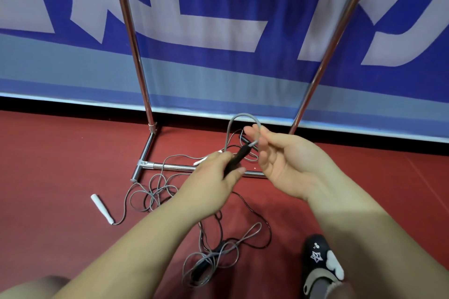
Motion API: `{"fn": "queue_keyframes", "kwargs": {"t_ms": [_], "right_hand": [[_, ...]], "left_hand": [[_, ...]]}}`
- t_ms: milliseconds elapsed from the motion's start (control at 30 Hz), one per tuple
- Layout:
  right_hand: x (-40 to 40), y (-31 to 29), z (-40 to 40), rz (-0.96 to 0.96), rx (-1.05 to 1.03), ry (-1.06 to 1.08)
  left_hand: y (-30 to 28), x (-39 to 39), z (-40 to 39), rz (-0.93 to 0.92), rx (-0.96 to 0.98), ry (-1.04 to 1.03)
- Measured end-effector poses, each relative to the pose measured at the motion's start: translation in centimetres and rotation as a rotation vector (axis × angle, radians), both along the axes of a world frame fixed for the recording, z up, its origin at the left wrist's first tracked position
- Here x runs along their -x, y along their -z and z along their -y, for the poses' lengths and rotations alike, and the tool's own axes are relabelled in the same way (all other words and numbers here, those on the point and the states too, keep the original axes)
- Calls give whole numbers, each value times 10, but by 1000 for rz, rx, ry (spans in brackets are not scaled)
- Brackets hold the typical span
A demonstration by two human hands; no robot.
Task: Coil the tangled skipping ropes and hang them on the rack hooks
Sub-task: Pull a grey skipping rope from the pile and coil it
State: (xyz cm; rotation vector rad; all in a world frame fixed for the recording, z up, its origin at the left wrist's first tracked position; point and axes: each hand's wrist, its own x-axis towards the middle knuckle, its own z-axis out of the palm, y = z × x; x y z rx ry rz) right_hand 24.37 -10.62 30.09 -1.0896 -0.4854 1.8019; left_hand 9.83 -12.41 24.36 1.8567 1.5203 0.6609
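My left hand (pixel 213 177) grips a black rope handle (pixel 239 156) that points up and to the right. A grey cord (pixel 239 116) arches out of the handle's tip, and my right hand (pixel 279 160) pinches that loop between thumb and fingers. On the red floor lie tangled grey and black ropes (pixel 155 192), one with a white handle (pixel 102 209) at the left. A further tangle (pixel 213 257) with a black handle lies near my foot. The chrome rack (pixel 136 51) stands just behind; its hooks are out of view.
The rack's base bar (pixel 175 166) runs across the floor under my hands, and its right upright (pixel 328 56) slants up. A blue and white banner (pixel 218 19) closes off the back. My black shoe (pixel 320 262) stands at the lower right.
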Motion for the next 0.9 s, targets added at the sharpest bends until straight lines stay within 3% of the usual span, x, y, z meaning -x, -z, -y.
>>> {"fn": "queue_keyframes", "kwargs": {"t_ms": [67, 233, 367, 533, 700, 800, 900], "right_hand": [[-6, 3, -2, 142, -70, 25], [-18, 19, -9, 837, -352, -64], [-17, 23, -8, 1177, -586, -292], [-19, 18, -8, 1070, -620, -531], [-18, 26, -6, 1190, -609, -679], [-16, 24, -6, 1018, -543, -610], [-14, 17, -7, 713, -407, -435]], "left_hand": [[-2, 4, -2, 29, 39, 0], [-4, 19, -4, 41, 37, 117], [-7, 26, -6, 67, 11, 123], [-14, 33, -12, 184, -68, -94], [-15, 34, -14, 369, -30, -246], [-16, 32, -13, 518, 30, -301], [-17, 31, -13, 628, 125, -334]]}}
